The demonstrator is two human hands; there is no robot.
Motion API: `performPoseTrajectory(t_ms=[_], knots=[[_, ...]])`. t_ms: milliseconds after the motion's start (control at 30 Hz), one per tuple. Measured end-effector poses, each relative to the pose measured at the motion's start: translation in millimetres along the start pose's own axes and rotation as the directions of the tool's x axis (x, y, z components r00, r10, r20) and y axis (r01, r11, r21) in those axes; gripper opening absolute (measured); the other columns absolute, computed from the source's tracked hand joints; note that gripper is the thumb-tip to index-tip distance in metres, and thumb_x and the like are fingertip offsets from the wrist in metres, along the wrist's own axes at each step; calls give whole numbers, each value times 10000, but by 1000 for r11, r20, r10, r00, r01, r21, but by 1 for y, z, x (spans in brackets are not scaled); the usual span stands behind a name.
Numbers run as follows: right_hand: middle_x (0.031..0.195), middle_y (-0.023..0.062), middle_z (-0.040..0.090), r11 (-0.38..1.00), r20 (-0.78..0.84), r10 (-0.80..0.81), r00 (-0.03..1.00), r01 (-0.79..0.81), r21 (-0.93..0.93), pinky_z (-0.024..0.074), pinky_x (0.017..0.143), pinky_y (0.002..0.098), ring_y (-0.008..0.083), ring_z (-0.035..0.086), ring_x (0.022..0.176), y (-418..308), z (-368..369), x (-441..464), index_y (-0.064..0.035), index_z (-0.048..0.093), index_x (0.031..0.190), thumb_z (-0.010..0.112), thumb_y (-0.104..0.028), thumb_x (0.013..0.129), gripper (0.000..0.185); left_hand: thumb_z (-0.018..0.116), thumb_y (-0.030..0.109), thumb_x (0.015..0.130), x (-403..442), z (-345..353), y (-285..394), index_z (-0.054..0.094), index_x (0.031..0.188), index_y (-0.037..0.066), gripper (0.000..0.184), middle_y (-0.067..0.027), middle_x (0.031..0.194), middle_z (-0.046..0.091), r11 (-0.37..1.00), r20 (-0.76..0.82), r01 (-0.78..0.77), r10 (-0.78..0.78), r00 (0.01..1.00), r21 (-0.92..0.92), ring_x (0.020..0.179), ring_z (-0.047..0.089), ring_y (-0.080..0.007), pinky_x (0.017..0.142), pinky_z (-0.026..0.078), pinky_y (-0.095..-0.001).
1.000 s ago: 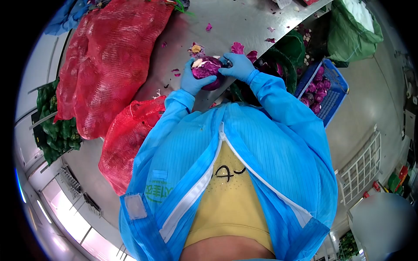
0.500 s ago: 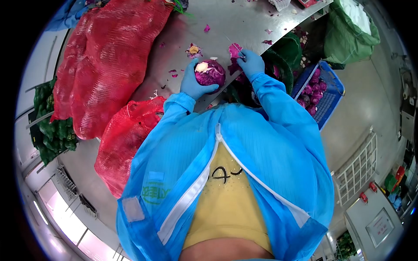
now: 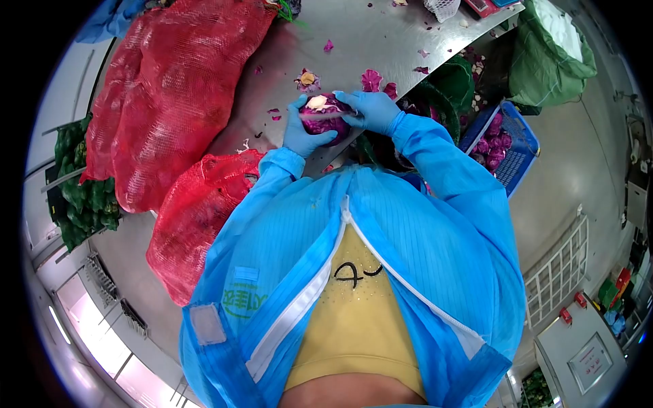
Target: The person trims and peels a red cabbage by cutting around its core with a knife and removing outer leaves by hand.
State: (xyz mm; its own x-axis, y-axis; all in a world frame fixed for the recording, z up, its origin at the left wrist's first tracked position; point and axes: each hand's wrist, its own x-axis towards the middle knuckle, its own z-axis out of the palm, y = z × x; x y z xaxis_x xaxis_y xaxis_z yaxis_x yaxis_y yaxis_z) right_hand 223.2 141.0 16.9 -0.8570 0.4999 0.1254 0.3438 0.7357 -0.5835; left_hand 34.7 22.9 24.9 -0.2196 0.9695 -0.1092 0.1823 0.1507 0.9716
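Observation:
A red cabbage [image 3: 328, 129] with a pale cut stem end is held at the table's near edge. My left hand [image 3: 299, 132], in a blue glove, is wrapped round its left side. In my right hand [image 3: 374, 111], also gloved, is a knife [image 3: 318, 117]; its thin blade lies across the cabbage, and the handle is hidden in my fingers. A cut-off stem piece with leaf bits [image 3: 307, 79] rests just beyond. Loose purple leaves [image 3: 371, 80] lie on the metal table [image 3: 292, 41] beyond my right hand.
Large red mesh sacks [image 3: 177, 95] take up the left side, with a smaller red sack [image 3: 197, 217] nearer me. At right, a blue crate [image 3: 520, 153] holds red cabbages. A green sack [image 3: 551, 64] stands behind it, and a dark green bag [image 3: 454, 85] sits by the table edge.
My right hand has moved left with the knife, from beside the loose leaves to the cabbage. The leaves now lie apart from that hand. My left hand still holds the cabbage.

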Motion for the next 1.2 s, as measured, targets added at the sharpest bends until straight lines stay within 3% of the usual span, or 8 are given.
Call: performPoseTrajectory(t_ms=[233,267,367,633,700,833,1100,1200], knots=[[874,113,635,995,-275,-39,961,13,-95,515,581,344,258,632,685,1,22,1,-115,559,1129,652,-264,755,413,834,189,521,3,-5,-7,281,1326,33,989,-146,1272,398,976,67,-91,79,995,198,1198,417,-257,1012,365,-354],[830,105,649,996,-495,89,864,-80,40,520,612,341,262,638,706,5,31,1,-105,616,1048,657,-238,746,332,839,207,510,1,-6,-11,277,1332,33,1011,-153,1275,395,974,77,-89,74,994,208,1205,409,-263,1021,351,-360],[818,106,658,687,-252,684,684,-489,537,516,674,349,275,640,734,12,40,-6,-81,643,997,672,-252,750,302,841,215,509,-4,-3,-6,298,1329,45,998,-149,1317,376,995,19,-4,2,1000,97,1233,386,-275,1045,323,-365],[1017,159,588,903,-572,413,709,-402,153,494,748,384,310,602,865,0,26,-20,-79,547,1165,706,-271,767,469,868,277,497,-10,4,-11,293,1373,63,1069,-152,1375,341,954,70,-184,172,983,237,1261,375,-289,1043,334,-374],[1011,174,604,919,-505,369,781,-225,324,497,741,386,308,613,842,-15,15,-21,-84,531,1195,684,-264,793,466,869,316,506,-15,9,1,301,1359,31,1063,-174,1352,361,986,-97,44,-29,995,162,1230,412,-297,1021,364,-378],[968,186,642,680,60,588,806,-533,503,506,733,371,308,645,793,-30,6,-20,-136,419,1337,469,-425,918,512,867,351,510,-13,7,-7,295,1352,1,1076,-186,1327,383,953,-76,32,-9,997,301,1198,442,-304,997,391,-380],[929,229,633,690,263,530,806,-590,419,495,744,430,375,632,784,-30,3,-20,-322,297,1403,365,-449,946,479,863,343,491,-9,19,3,274,1352,-5,1099,-194,1303,382,938,-96,-32,69,993,344,1190,432,-321,1007,375,-380],[677,119,592,803,71,463,883,-453,388,498,593,296,171,583,542,-21,17,-26,-245,342,1401,412,-414,952,485,860,333,486,-8,18,3,273,1347,-5,1095,-193,1276,386,906,-69,-69,107,992,419,1174,435,-328,998,379,-387]])
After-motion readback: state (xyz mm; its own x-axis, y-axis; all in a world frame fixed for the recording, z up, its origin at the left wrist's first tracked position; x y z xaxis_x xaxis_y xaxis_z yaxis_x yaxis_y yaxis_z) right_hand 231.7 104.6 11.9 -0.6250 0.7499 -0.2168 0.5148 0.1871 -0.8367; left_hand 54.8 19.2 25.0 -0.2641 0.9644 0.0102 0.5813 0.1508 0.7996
